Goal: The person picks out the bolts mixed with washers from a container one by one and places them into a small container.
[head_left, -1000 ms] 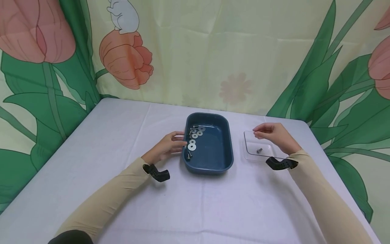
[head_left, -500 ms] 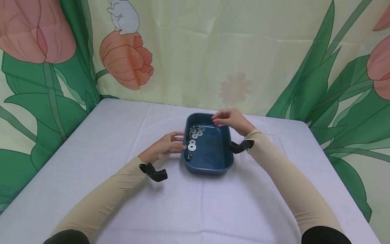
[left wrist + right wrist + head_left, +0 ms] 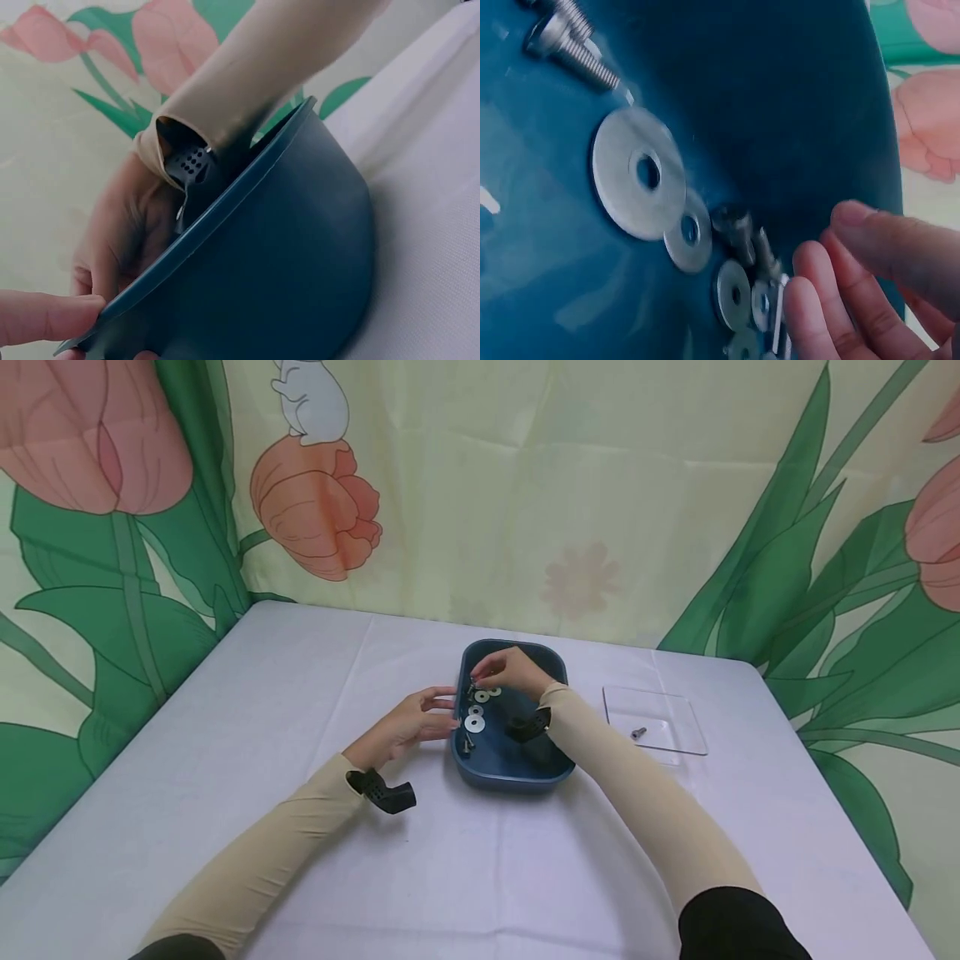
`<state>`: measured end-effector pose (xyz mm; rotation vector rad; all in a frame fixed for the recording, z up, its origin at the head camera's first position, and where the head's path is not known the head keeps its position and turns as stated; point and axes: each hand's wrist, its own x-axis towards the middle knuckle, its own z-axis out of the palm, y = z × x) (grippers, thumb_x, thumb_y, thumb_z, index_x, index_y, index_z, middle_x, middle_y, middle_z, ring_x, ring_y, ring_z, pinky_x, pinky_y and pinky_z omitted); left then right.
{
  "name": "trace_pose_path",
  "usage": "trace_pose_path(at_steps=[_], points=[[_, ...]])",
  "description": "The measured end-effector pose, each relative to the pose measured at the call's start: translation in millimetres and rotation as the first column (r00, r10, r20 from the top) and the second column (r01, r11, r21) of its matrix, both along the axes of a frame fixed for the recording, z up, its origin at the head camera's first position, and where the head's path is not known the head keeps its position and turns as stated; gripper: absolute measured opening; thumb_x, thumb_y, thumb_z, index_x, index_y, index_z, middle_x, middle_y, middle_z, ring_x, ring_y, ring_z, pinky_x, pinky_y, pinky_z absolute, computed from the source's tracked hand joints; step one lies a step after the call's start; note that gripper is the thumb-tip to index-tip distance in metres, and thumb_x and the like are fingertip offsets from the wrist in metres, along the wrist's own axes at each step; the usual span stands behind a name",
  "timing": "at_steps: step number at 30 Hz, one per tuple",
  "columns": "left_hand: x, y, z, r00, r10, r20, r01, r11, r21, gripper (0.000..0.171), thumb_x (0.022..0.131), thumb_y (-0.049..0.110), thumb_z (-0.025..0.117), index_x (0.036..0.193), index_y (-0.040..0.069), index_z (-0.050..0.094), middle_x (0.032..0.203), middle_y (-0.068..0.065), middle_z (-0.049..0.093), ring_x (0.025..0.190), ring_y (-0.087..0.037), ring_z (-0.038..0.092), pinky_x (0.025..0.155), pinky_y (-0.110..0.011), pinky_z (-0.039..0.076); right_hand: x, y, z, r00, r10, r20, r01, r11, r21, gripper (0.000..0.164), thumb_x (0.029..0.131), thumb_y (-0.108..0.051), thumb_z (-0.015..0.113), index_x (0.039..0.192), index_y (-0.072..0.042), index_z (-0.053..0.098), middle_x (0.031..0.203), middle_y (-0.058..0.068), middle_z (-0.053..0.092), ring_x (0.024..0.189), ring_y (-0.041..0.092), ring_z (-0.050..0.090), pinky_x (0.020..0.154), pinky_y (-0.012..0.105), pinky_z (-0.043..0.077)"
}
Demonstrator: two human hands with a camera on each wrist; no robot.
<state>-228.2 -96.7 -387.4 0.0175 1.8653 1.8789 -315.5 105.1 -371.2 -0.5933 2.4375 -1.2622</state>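
Observation:
A dark blue tray (image 3: 517,772) holds several silver washers (image 3: 474,723) and screws (image 3: 467,745) along its left side. My left hand (image 3: 408,722) is at the tray's left wall. In the left wrist view, its fingertips (image 3: 75,311) touch the rim and the outer wall. My right hand (image 3: 513,668) reaches into the far left part of the tray, over the hardware. In the right wrist view, its thumb and loosely bent fingers (image 3: 814,315) are close to the screws and small washers, with nothing visible between them.
A clear plastic container (image 3: 611,727) with a tilted clear lid (image 3: 675,718) stands right of the tray, and one screw (image 3: 638,732) shows through it. A white cloth (image 3: 360,877) covers the table. A tulip-print curtain (image 3: 465,502) hangs behind.
My right hand has moved left from the clear container, over the tray's far rim and down to the washers and screws. My left hand has stayed at the tray's left side.

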Motion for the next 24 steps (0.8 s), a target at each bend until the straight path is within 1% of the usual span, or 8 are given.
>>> trace_pose_path(at_steps=[4, 9, 13, 16, 24], points=[[0.7, 0.5, 0.5, 1.0, 0.003, 0.001, -0.003, 1.0, -0.002, 0.063, 0.088, 0.0, 0.06, 0.144, 0.01, 0.033, 0.143, -0.017, 0.038, 0.116, -0.025, 0.054, 0.101, -0.04, 0.048, -1.9, -4.5, -8.1, 1.0, 0.008, 0.001, -0.008, 0.999, 0.035, 0.019, 0.084, -0.005, 0.068, 0.102, 0.0, 0.069, 0.102, 0.017, 0.07, 0.091, 0.021, 0.067, 0.089, 0.035, 0.056], [1.9, 0.7, 0.8, 1.0, -0.011, -0.003, 0.011, 1.0, 0.01, 0.063, 0.088, 0.0, 0.059, 0.145, 0.01, 0.033, 0.143, -0.018, 0.038, 0.118, -0.027, 0.053, 0.103, -0.041, 0.047, 1.8, -7.7, -12.9, 1.0, -0.016, 0.02, 0.014, 0.996, 0.083, 0.017, 0.085, -0.003, 0.066, 0.101, 0.0, 0.07, 0.103, 0.016, 0.071, 0.092, 0.021, 0.067, 0.09, 0.035, 0.055], [2.3, 0.8, 0.4, 1.0, -0.02, -0.008, 0.02, 1.0, 0.011, 0.064, 0.088, 0.0, 0.059, 0.145, 0.009, 0.032, 0.143, -0.018, 0.038, 0.115, -0.025, 0.054, 0.102, -0.041, 0.047, 4.5, -8.1, -13.6, 1.0, -0.019, 0.007, 0.018, 0.996, 0.089, 0.017, 0.085, 0.001, 0.065, 0.101, 0.002, 0.071, 0.102, 0.017, 0.071, 0.094, 0.023, 0.068, 0.092, 0.036, 0.054], [2.5, 0.7, 0.5, 1.0, -0.007, -0.003, 0.007, 1.0, 0.003, 0.063, 0.087, -0.001, 0.06, 0.144, 0.01, 0.034, 0.142, -0.017, 0.039, 0.112, -0.022, 0.056, 0.1, -0.04, 0.049, 5.6, -8.8, -13.1, 1.0, -0.018, 0.001, 0.018, 0.995, 0.094, 0.017, 0.084, 0.001, 0.065, 0.1, 0.001, 0.071, 0.102, 0.017, 0.071, 0.094, 0.024, 0.068, 0.093, 0.037, 0.054], [3.0, -0.7, 1.4, 1.0, 0.005, -0.009, -0.005, 1.0, -0.005, 0.062, 0.087, -0.002, 0.06, 0.143, 0.01, 0.035, 0.142, -0.018, 0.039, 0.113, -0.023, 0.056, 0.099, -0.039, 0.049, 3.9, -9.9, -15.4, 0.999, -0.033, -0.004, 0.033, 0.993, 0.115, 0.018, 0.082, 0.002, 0.067, 0.099, -0.001, 0.073, 0.101, 0.015, 0.072, 0.09, 0.022, 0.068, 0.093, 0.036, 0.053]])
